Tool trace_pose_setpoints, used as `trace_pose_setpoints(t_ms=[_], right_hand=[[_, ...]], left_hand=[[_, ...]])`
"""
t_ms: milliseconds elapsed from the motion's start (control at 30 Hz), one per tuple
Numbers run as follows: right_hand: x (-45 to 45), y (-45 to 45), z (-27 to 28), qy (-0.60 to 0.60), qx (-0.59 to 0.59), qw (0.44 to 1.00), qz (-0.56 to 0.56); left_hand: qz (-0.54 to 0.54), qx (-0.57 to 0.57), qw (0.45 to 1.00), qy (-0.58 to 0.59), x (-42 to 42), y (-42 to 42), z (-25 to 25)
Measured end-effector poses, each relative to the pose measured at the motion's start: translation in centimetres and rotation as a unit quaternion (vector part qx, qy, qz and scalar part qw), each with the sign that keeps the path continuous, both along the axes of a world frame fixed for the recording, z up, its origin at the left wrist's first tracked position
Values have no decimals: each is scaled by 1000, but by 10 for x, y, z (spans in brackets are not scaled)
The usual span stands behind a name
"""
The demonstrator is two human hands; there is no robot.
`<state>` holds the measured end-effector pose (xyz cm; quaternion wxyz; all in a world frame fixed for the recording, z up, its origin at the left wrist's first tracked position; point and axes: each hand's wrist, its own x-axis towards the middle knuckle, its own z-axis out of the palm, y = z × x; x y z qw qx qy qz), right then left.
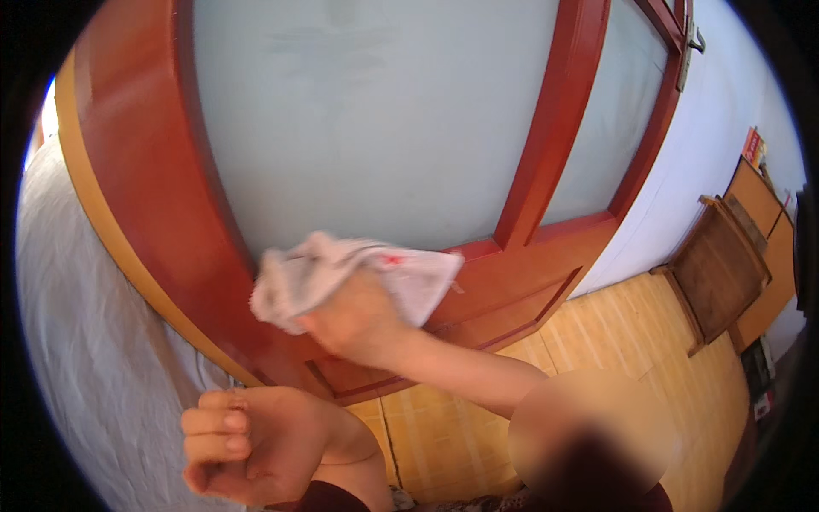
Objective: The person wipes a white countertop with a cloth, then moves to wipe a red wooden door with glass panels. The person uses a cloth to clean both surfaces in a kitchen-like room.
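Note:
My right hand (358,317) grips a pale cloth (419,275) with a small red mark. The cloth is bunched at its left side, spread at its right, and blurred. It lies against the lower edge of a frosted glass pane (377,141), set in a red-brown wooden door (544,121). Lower left, my left hand (249,441) is raised palm up with its fingers curled, touching neither the cloth nor the door; nothing shows in it.
A grey-white fabric (89,307) hangs along the left, beside the door's yellow edge (137,291). Yellow floor tiles (448,441) lie below. A brown wooden chair or stool (720,275) leans near the white wall (672,192). A metal handle (696,43) juts out at upper right.

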<state>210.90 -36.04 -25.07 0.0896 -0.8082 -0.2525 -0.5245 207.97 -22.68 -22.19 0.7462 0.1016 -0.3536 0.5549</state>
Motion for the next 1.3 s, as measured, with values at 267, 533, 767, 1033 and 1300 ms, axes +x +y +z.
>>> trace_pose_setpoints(t_ms=[267, 533, 767, 1033, 1300], right_hand=[[-9, -8, 0, 114, 10, 993, -25], [-68, -119, 8, 17, 35, 990, -138], [-59, -92, 13, -25, 88, 975, -200], [-10, -14, -10, 14, 34, 999, -37], [-6, -6, -10, 45, -31, 998, 5]], left_hand=[[49, 35, 998, 4, -4, -19, 5], [34, 87, 995, 39, 22, -6, -7], [-20, 53, 992, 110, 26, -19, 7], [-47, 58, 992, 102, 13, -38, 5], [-23, 74, 992, 99, 18, -33, -1]])
